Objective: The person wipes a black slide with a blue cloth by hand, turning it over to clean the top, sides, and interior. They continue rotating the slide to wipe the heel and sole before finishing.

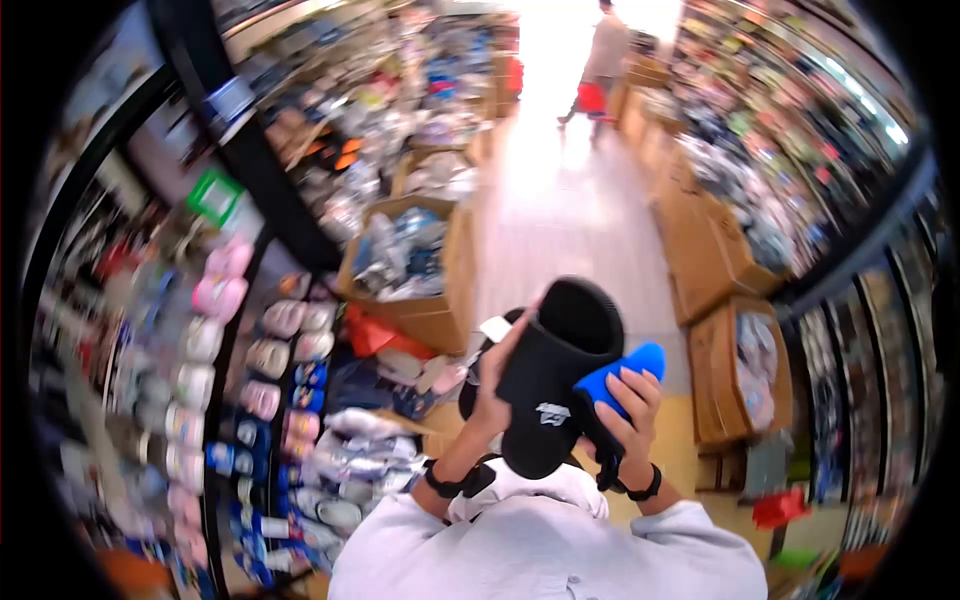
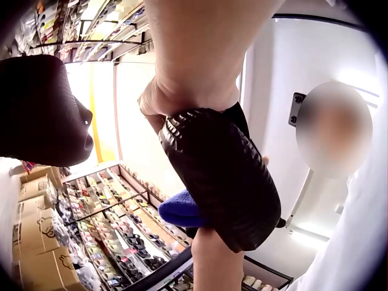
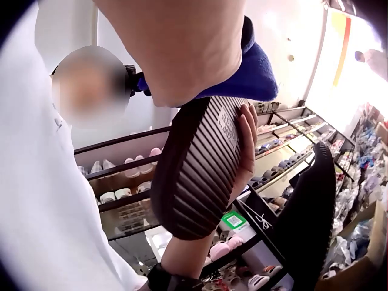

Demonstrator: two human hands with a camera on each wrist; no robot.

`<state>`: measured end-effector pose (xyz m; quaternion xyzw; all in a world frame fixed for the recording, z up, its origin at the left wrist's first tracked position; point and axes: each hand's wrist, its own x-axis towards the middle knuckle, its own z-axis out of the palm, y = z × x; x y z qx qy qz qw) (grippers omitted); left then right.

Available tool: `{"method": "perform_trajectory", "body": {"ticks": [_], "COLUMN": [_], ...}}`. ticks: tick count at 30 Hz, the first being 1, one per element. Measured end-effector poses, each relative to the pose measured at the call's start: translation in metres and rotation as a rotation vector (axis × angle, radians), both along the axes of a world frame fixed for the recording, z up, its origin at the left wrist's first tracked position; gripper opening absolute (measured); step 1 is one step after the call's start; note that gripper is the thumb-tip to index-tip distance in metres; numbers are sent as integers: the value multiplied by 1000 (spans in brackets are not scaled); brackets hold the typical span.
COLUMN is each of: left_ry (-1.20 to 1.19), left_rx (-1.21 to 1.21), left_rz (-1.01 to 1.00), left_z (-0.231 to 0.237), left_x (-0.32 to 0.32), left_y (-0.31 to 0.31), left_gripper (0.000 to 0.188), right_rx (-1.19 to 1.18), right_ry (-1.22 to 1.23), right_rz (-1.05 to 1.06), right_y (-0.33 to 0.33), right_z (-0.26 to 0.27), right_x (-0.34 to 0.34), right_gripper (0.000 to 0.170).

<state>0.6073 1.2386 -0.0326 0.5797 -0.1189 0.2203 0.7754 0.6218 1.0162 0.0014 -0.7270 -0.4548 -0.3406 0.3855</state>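
Note:
My left hand [image 1: 490, 405] grips a black slipper [image 1: 553, 395] by its side, its wide opening facing forward and a small white logo on its upper. In the right wrist view its ridged sole [image 3: 203, 170] shows, with the left fingers along one edge. A second black slipper [image 3: 312, 212] is beyond the left hand, partly hidden by it in the head view. My right hand [image 1: 634, 415] holds a fuzzy blue piece [image 1: 640, 365] with a black part, its fingers curled over it. The blue piece overlaps the slipper's right side.
Open cardboard boxes [image 1: 455, 290] of bagged goods line the aisle [image 1: 570, 220] on both sides. Shelves of slippers [image 1: 265, 360] stand to the left, with more racks [image 1: 860, 330] at right. A person [image 1: 605, 60] is at the bright far end.

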Motion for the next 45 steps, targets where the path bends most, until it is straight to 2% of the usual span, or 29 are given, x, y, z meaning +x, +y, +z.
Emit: {"method": "perform_trajectory", "body": {"ticks": [2,3,4,6,8,10,11,12,15,16,18,19,20,22,23,25,29,30,33,37,38,40,41,43,45], "left_ry": [-44,33,-100,5,-212,-135,12,60,75,71,45,169,53,68,70,196,138,116,119,55,117,96,71,41,12], "left_rx": [-24,14,37,-11,-67,-90,-15,-11,-24,-19,-49,-72,36,-36,-45,98,87,67,-89,23,78,121,74,50,0], "left_rz": [77,94,76,107,56,94,159,178,304,344,513,567,624,627,657,775,856,879,871,913,947,960,914,872,791], "left_z": [-7,6,-27,1,-1,13,25,32,35,30,15,24,-1,-2,0,4,-2,0,15,7,8,15,14,9,6], "left_x": [4,2,7,-2,-3,-18,-30,-39,-62,-71,-88,-102,-114,-143,-158,-181,-208,-215,-248,-305,-321,-355,-372,-402,-432], "left_y": [8,15,27,28,37,33,29,27,15,12,5,-3,-3,-16,-22,-34,-42,-43,-46,-31,-29,-23,-18,-5,2], "left_gripper": [70,77,86,104,111,113,152,156,157,157,144,128,105,107,107,110,109,109,107,107,107,106,106,109,110], "right_rx": [-112,-143,-170,-172,-62,53,59,80,-45,-23,-164,-171,-113,-50,-30,4,-35,-109,-200,-158,-136,-116,-109,-149,-146], "right_ry": [-26,-68,-115,-137,-98,-23,6,31,-22,-1,-18,-26,45,165,242,341,154,82,-94,-6,7,-6,3,-142,-71], "right_rz": [77,140,191,246,251,202,200,257,458,519,692,731,801,900,883,873,1057,1079,1104,1091,1085,1067,1064,1002,940], "right_y": [11,15,18,19,27,43,47,52,52,55,51,55,62,78,85,98,104,101,104,130,134,138,136,142,143], "right_z": [-4,-7,-11,-12,-18,-9,-5,-3,-5,-11,-21,-24,-27,-32,-32,-20,-10,0,13,28,24,21,20,21,26], "right_x": [1,2,6,23,46,59,61,65,63,57,57,58,55,50,43,25,-8,-18,-43,-97,-113,-151,-169,-202,-237], "right_gripper": [50,47,45,40,43,46,55,54,51,48,49,49,48,50,51,52,52,42,45,51,51,43,43,43,45]}}
